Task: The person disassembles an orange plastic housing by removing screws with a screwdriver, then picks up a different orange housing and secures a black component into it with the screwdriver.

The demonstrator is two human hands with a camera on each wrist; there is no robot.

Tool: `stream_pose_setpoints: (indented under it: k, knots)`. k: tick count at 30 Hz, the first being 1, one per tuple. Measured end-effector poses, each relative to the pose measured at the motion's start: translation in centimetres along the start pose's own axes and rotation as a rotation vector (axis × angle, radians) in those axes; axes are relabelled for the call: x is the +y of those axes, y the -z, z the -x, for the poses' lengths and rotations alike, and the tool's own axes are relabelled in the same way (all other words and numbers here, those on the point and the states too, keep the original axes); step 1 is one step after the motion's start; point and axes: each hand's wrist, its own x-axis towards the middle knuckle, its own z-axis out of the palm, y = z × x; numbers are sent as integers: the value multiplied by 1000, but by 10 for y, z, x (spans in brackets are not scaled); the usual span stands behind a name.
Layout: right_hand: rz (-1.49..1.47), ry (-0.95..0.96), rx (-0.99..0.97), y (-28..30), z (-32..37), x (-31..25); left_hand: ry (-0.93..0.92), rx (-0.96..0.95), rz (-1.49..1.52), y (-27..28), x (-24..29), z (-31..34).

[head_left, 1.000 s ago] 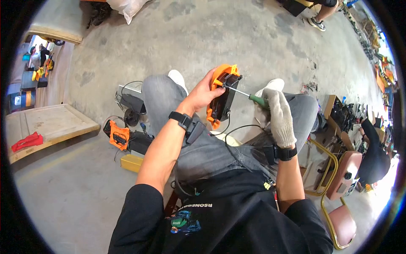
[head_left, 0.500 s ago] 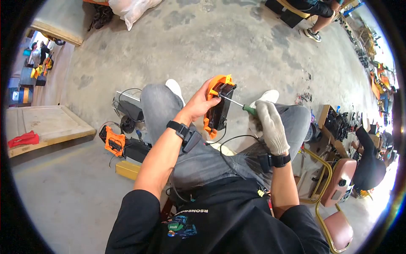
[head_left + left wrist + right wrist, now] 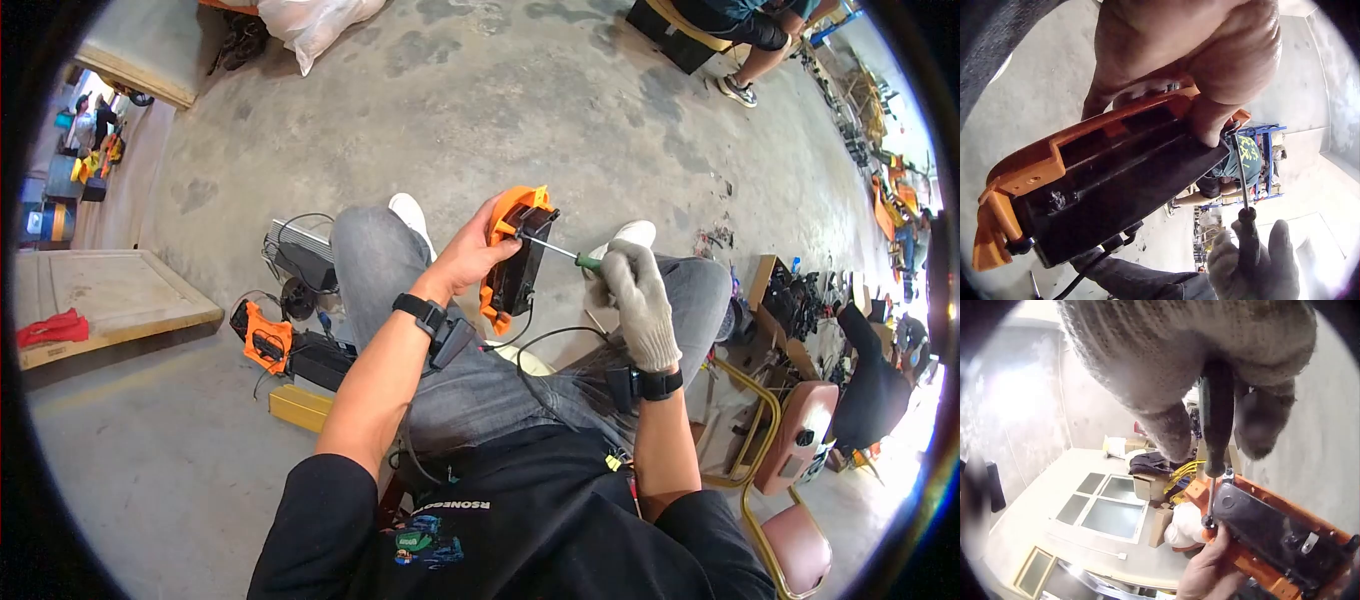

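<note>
My bare left hand (image 3: pixel 468 258) grips an orange plastic housing (image 3: pixel 525 198) by its upper side, above my lap. A long black part (image 3: pixel 522 275) sits inside the housing, and a black cable runs from its lower end. In the right wrist view the left thumb (image 3: pixel 1217 547) presses close to a corner fastener. My right hand (image 3: pixel 641 305), in a knitted work glove, holds a screwdriver (image 3: pixel 1216 419) by its green handle. Its thin metal shaft (image 3: pixel 1242 172) reaches to that corner, the tip right at the fastener (image 3: pixel 1208 522), beside the left thumb.
Left of my legs lie another orange part (image 3: pixel 268 338), a yellow bar (image 3: pixel 300 407) and a finned metal unit (image 3: pixel 303 250). A wooden panel (image 3: pixel 130 300) bears a red cloth (image 3: pixel 52 328). A pink chair (image 3: pixel 797 437) stands at right near boxes. Other people sit farther off.
The head view has shifted slightly, its surroundings with it. The screwdriver stays at the same corner of the housing, while the gloved fingers have shifted a little around its handle.
</note>
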Motion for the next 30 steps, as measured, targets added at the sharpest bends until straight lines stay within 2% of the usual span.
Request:
stream_pose_setpoints:
  k: [2, 4, 6, 10, 12, 13, 15, 19, 21, 25, 28, 30]
  knots:
    - [-60, -243, -175, 13, -3, -11, -4, 4, -15, -1, 1, 0]
    - [-33, -177, -181, 13, -6, 6, -8, 13, -30, 0, 2, 0]
    - [-2, -63, -81, 9, -5, 11, -35, 11, -28, -1, 1, -1]
    - [-67, -44, -76, 10, -2, 19, -42, 16, -38, 2, -2, 0]
    - [38, 5, -31, 5, -2, 5, -6, -28, 9, 3, -1, -3]
    - [38, 4, -30, 4, -2, -5, -5, -29, 10, 4, -1, -3]
    - [-5, -183, -52, 4, -2, -21, 11, -13, -23, 2, 1, -2]
    - [-84, -193, -157, 13, -6, 4, -7, -10, -35, 2, 3, -1]
    - [-148, -29, -104, 10, -8, 20, 5, -6, 5, 3, 1, -2]
    - [-101, -32, -105, 8, -6, 22, -30, 12, -10, 3, -3, -3]
    - [-105, -44, -3, 1, -5, 4, -46, -3, -15, 4, -3, -4]
    - [-67, -160, -182, 14, -5, -9, -53, 0, -16, 3, -2, -3]
